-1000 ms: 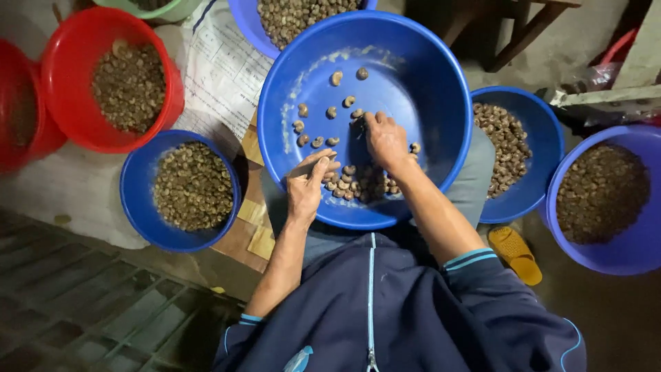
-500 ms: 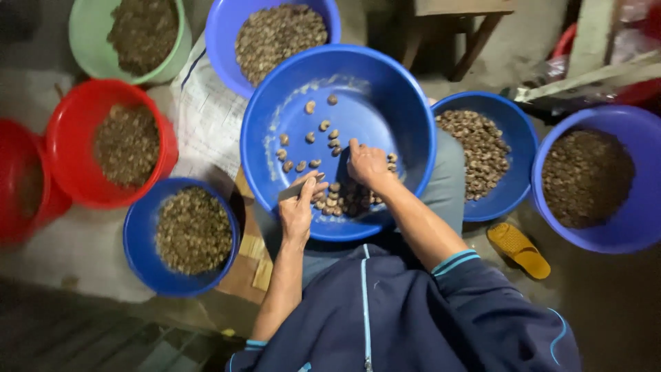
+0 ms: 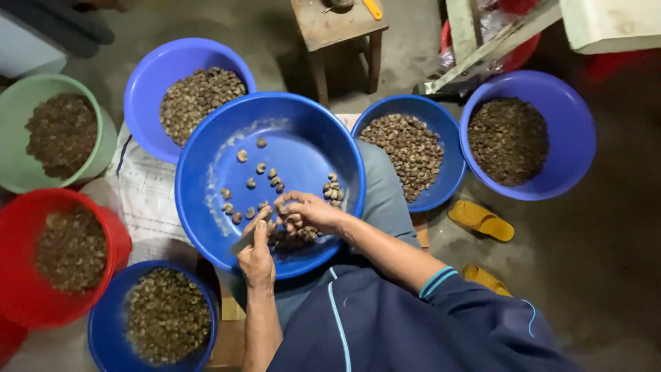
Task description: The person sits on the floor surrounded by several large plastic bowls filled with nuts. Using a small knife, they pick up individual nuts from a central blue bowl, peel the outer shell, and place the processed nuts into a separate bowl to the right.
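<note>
Since half second ago: view tipped forward, stool and far basins now in sight; both hands slid toward lap-side rim of big blue basin point(image 3: 206, 207).

Left hand point(image 3: 256, 256): fingers closed on small blade point(image 3: 246, 240).

Right hand point(image 3: 310, 212): fingers curled into nut pile point(image 3: 292, 234), grip on single nut — cannot tell.

Advice: pinch one nut, keep blade edge off fingertips.

Loose nuts point(image 3: 258, 180) beyond fingers, well apart. Farther: side basins point(image 3: 441, 124) with sorted nuts.

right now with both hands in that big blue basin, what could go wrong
The left hand holds a thin blade-like tool close to the right hand, so a slip might nick a finger. The big blue basin seems to rest on the person's lap, so leaning could tip the nuts out. The surrounding tubs sit close together, so a stray nut might land in the wrong one.
</note>
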